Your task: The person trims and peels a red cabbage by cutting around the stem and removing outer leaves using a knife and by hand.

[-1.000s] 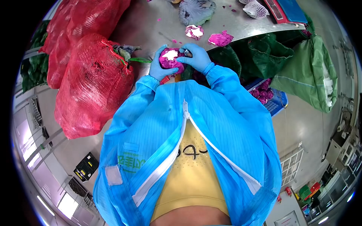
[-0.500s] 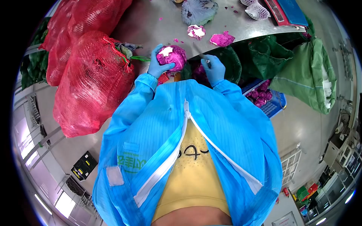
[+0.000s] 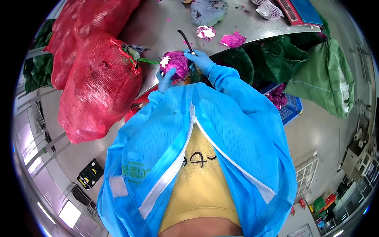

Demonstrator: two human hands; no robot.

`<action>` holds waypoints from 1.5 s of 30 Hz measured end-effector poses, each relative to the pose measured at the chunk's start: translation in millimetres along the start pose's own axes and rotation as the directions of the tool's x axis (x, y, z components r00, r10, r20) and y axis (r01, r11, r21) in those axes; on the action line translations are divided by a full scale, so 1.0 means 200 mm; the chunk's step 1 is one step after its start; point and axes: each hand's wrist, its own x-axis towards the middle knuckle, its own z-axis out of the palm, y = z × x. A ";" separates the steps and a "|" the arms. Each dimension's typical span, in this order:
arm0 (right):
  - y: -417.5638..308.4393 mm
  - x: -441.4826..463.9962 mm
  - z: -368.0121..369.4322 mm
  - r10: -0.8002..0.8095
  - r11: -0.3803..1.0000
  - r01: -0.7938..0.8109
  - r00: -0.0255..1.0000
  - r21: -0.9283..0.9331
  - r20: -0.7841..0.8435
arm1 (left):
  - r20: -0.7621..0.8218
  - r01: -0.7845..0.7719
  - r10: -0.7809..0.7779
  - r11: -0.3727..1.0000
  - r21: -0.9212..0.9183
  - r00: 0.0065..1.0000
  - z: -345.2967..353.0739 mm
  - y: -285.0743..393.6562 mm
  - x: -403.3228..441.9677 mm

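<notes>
A purple cabbage is held over the near edge of the metal table, its white cut patch turned to the left. My left hand, in a blue glove, grips it from below and the left, fingers curled against the leaves. At the cabbage's upper right is my right hand, also gloved and closed around the handle of a knife. The thin dark blade points up and left, above the cabbage and apart from it. Some of my right fingers seem to touch the cabbage.
Red mesh sacks stand on the left. On the metal table lie a greyish outer leaf and purple trimmings. Green sacks stand on the right, near a blue crate with purple cabbage in it.
My right hand has moved left to the cabbage, and the knife blade now shows above it. The cabbage has shifted slightly left and turned. My left hand has slid to its lower side.
</notes>
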 end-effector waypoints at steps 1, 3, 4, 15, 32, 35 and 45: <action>-0.04 -0.03 0.02 0.007 0.998 -0.008 1.000 -0.061 -0.002 | -0.112 -0.025 0.029 0.999 0.039 0.993 0.07 -0.02 -0.01; -0.04 -0.03 0.01 -0.004 0.999 0.003 1.000 -0.054 -0.024 | -0.184 -0.028 0.045 0.996 0.089 0.982 0.20 0.10 -0.12; -0.04 -0.04 0.00 -0.015 0.999 0.012 0.998 -0.046 -0.062 | -0.193 -0.028 0.044 0.996 0.084 0.980 0.14 0.08 -0.08; -0.21 -0.26 -0.07 -0.187 0.972 0.208 0.967 0.110 -0.175 | 0.492 0.269 -0.092 0.914 -0.303 0.866 0.15 0.16 -0.02; -0.16 -0.20 -0.18 -0.468 0.654 0.304 0.882 -0.693 -0.056 | 0.563 -0.703 0.434 0.305 0.643 0.703 0.18 0.18 0.22; -0.19 -0.19 -0.18 -0.314 0.677 0.272 0.947 -0.684 0.065 | 0.636 -0.749 0.417 0.208 0.629 0.650 0.19 0.19 0.20; -0.30 -0.19 -0.21 -0.277 0.263 0.253 0.944 -0.931 0.178 | 0.528 -0.721 0.508 0.336 0.606 0.681 0.22 0.05 0.16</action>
